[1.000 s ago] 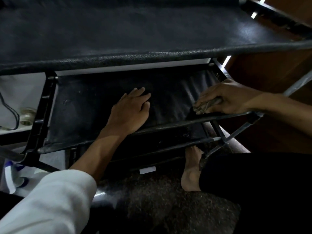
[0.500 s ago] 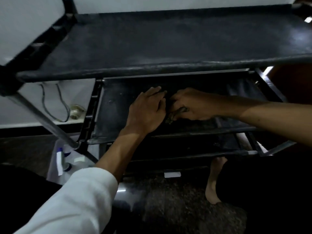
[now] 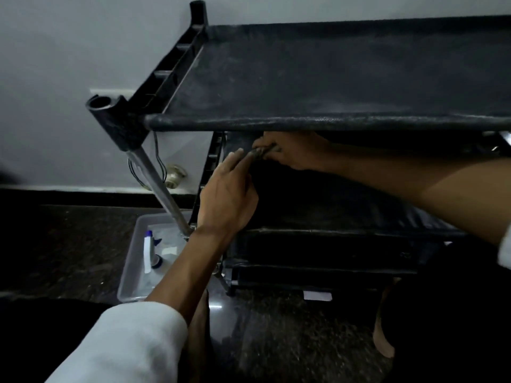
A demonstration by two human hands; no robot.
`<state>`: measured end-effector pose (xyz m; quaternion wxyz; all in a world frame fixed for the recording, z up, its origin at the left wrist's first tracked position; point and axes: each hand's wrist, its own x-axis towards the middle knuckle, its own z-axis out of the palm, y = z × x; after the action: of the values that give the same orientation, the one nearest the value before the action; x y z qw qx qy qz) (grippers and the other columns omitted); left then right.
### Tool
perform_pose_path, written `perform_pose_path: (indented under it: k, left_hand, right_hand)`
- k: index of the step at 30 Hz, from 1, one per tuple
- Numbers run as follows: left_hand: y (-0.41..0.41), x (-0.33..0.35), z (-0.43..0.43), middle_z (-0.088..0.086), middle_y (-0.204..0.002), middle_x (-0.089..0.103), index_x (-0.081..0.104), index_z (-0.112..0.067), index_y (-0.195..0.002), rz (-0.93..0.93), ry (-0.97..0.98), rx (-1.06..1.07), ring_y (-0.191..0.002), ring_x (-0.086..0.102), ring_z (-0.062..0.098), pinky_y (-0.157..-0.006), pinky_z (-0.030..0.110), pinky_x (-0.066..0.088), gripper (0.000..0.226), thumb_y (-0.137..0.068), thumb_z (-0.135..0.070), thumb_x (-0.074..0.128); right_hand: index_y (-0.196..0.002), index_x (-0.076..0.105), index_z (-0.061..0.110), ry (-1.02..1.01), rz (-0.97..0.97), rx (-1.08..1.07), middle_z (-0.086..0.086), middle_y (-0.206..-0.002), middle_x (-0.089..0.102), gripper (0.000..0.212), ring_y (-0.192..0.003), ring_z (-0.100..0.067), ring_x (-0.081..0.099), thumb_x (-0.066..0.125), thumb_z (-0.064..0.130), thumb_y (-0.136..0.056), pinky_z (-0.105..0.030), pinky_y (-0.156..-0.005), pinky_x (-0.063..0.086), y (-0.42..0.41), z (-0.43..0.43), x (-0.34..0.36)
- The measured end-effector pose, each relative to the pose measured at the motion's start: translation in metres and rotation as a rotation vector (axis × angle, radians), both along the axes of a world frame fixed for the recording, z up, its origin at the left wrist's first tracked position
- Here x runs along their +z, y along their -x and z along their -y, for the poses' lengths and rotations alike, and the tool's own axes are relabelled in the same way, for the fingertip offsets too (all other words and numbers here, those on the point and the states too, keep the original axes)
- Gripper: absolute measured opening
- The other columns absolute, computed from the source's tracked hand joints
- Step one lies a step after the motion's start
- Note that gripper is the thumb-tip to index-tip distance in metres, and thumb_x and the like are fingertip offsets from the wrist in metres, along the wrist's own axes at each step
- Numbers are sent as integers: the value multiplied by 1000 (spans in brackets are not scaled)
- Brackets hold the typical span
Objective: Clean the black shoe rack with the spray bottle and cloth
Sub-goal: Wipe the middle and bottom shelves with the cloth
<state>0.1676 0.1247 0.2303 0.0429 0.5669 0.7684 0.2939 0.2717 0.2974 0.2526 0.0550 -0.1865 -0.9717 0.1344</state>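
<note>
- Black fabric shelves make up the shoe rack [image 3: 331, 73], which stands against a pale wall; its dusty top shelf fills the upper half of the view
- On the second shelf, just under the top shelf's front bar, the right hand [image 3: 293, 154] curls its fingers round a bunched, dark cloth [image 3: 262, 152] at the shelf's left end
- The left hand [image 3: 229, 197] reaches in beside it, fingers fairly straight and close together, gripping nothing; its fingertips [image 3: 238, 157] meet the end of the cloth (whether they press on it I cannot tell)
- The spray bottle [image 3: 148, 252], white with a blue tip, lies in a clear plastic tub [image 3: 127, 272] on the floor, just beside the rack's front left leg [image 3: 160, 186]
- A white sleeve [image 3: 124, 346] covers the left upper forearm, and a bare foot [image 3: 383, 344] rests on the dark speckled floor [image 3: 290, 341] at lower right
</note>
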Motion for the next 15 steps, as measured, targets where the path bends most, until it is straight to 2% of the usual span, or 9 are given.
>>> perform_pose_path:
  k: [3, 4, 7, 8, 10, 12, 14, 15]
  left_hand:
    - [0, 1, -1, -2, -158, 35, 41, -21, -149, 73, -53, 23, -144, 34, 17, -112, 38, 38, 59, -92, -5, 43]
    - [0, 2, -1, 0, -157, 35, 41, -18, -149, 97, -75, 31, -144, 35, 18, -113, 37, 37, 60, -91, -2, 43]
    - [2, 4, 0, 8, -153, 41, 41, -10, -148, 196, -170, 25, -141, 39, 21, -114, 37, 36, 66, -84, 9, 41]
    - [3, 5, 1, 12, -151, 44, 41, -7, -147, 228, -207, 8, -139, 42, 23, -114, 39, 37, 69, -80, 13, 40]
    - [3, 6, 3, 16, -146, 48, 41, -2, -146, 262, -271, -7, -135, 46, 26, -111, 42, 40, 75, -74, 18, 37]
    - [3, 6, 3, 17, -143, 51, 42, -3, -146, 271, -292, -3, -133, 49, 27, -108, 43, 42, 77, -71, 15, 35]
    - [4, 6, 2, 16, -142, 53, 42, -6, -146, 264, -257, -14, -131, 50, 26, -107, 44, 43, 76, -71, 9, 35]
    - [4, 6, 1, 14, -141, 53, 43, -8, -146, 257, -231, -12, -131, 51, 25, -107, 44, 43, 75, -74, 8, 35]
  right_hand:
    - [-104, 64, 15, 33, -9, -56, -8, -95, 68, 14, -87, -25, 63, 53, 21, -98, -42, -82, 48, 15, -2, -2]
    - [-105, 64, 13, 39, -6, -61, -9, -96, 68, 14, -88, -26, 64, 53, 20, -98, -40, -81, 48, 19, -3, -3]
    - [-105, 67, 13, 83, -11, -31, 6, -97, 67, 13, -93, -18, 64, 59, 14, -94, -17, -77, 44, 28, 6, 0]
    - [-100, 68, 12, 71, -14, -7, 8, -96, 68, 12, -93, -17, 66, 61, 11, -90, -14, -75, 45, 30, 12, 0]
    - [-100, 73, 10, 18, -1, 43, -2, -102, 74, 21, -96, -20, 69, 62, 7, -82, -24, -79, 51, 32, 27, -1]
    - [-99, 73, 7, 7, -8, 90, -11, -104, 74, 25, -97, -25, 68, 62, 2, -77, -23, -76, 46, 28, 41, -5]
    - [-93, 74, 5, 21, 20, 120, -13, -97, 74, 22, -92, -29, 68, 62, -1, -75, -23, -72, 44, 18, 51, -4]
    - [-91, 74, 5, 66, 52, 135, -10, -93, 74, 21, -89, -27, 69, 62, -3, -75, -25, -72, 48, 11, 55, -3]
